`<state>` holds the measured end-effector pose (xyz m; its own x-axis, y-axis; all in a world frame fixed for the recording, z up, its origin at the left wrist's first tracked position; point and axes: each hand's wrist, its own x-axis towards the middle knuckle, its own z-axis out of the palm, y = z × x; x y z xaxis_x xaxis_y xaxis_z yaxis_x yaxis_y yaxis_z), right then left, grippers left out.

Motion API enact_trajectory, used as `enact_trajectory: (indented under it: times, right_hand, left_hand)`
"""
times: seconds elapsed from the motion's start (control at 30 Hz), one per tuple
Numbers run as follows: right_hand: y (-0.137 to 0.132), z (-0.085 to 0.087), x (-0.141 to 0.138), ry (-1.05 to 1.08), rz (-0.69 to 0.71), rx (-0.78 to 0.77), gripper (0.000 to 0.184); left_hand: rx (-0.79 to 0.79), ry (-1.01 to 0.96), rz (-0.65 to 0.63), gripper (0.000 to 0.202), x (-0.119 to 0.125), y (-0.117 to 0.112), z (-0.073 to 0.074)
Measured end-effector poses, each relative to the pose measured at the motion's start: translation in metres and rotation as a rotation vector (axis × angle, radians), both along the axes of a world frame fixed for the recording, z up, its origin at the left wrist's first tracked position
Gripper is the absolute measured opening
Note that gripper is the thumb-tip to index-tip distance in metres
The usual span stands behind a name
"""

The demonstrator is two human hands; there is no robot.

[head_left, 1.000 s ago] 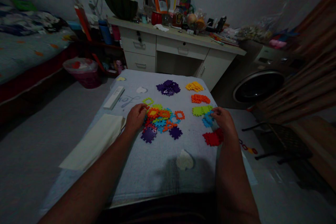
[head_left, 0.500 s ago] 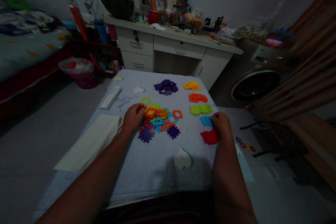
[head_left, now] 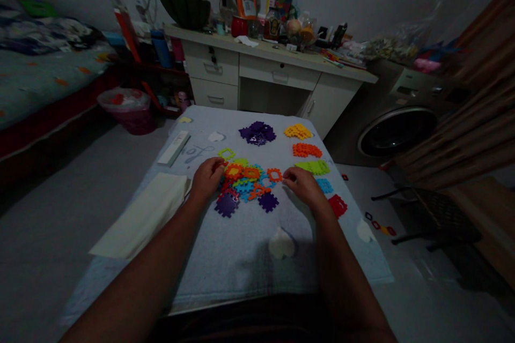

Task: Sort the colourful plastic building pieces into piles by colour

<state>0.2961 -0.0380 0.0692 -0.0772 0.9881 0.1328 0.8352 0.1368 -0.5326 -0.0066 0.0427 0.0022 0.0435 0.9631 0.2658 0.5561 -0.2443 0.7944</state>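
A mixed pile of notched plastic building tiles (head_left: 245,185), in several colours, lies on the cloth-covered table. My left hand (head_left: 207,177) is at the pile's left edge, fingers curled together around a small red tile (head_left: 225,164), mostly hidden. On the pile's right side my right hand (head_left: 303,185) has its thumb and fingertips at the edge of an orange square frame tile (head_left: 274,174), which lies flat. Sorted groups line the right side: yellow (head_left: 298,131), orange (head_left: 307,150), green (head_left: 311,166), blue (head_left: 325,186) and red (head_left: 337,206). Purple tiles (head_left: 257,133) are heaped at the back.
A long white box (head_left: 174,148) and a folded cream cloth (head_left: 140,217) lie on the left of the table. Beyond it stands a white desk (head_left: 277,69) with many items. A stool (head_left: 430,209) and a few loose tiles (head_left: 380,226) are on the floor at right.
My right hand has moved left from the blue and red groups to the orange frame tile by the pile. My left hand stays at the pile's left edge. The view has shifted slightly.
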Motion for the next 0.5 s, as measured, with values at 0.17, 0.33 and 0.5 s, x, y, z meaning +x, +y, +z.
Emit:
enact_trajectory:
  times: [0.17, 0.33, 0.5]
  right_hand:
    - [-0.001, -0.024, -0.029, -0.170, 0.073, -0.056, 0.017]
    - [-0.003, -0.032, -0.032, -0.163, 0.044, 0.003, 0.024]
    - [-0.001, -0.036, -0.036, -0.227, 0.096, -0.016, 0.032]
  left_hand:
    - [-0.014, -0.015, -0.007, 0.034, -0.001, 0.000, 0.000]
    - [-0.012, -0.023, -0.025, 0.035, -0.001, 0.000, 0.001]
    - [-0.010, -0.023, -0.023, 0.036, -0.002, 0.002, -0.001]
